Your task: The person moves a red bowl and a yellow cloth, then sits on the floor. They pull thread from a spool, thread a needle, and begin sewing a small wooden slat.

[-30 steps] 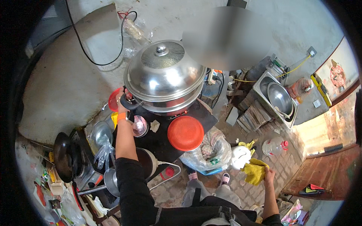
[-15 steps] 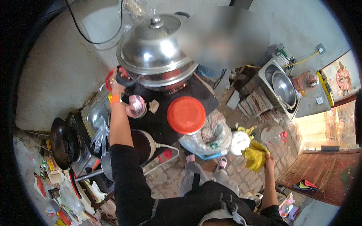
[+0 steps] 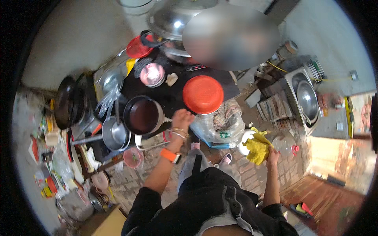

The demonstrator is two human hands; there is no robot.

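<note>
My left hand (image 3: 181,120), with an orange wristband and bangles, sits at the front edge of a black table (image 3: 173,96). It is right beside the short handle of a dark round pan (image 3: 143,115). Whether it grips the handle is unclear. An upturned orange bowl (image 3: 202,94) lies just beyond its fingers. Down at my right side, my right hand (image 3: 272,155) holds a crumpled yellow cloth (image 3: 258,147). At the table's far end stands a big steel pot with a domed lid (image 3: 171,19), with a small shiny bowl (image 3: 152,74) in front of it.
A steel saucepan (image 3: 115,134) and a black wok (image 3: 65,102) sit to the left among clutter. A tied plastic bag (image 3: 220,126) stands by my feet. A steel sink (image 3: 307,98) is on the right, with a plastic bottle (image 3: 285,146) on the brick floor.
My left hand has drawn back from the big pot and the small bowl to the table's near edge by the dark pan. The view has tilted downward. My right hand keeps the cloth.
</note>
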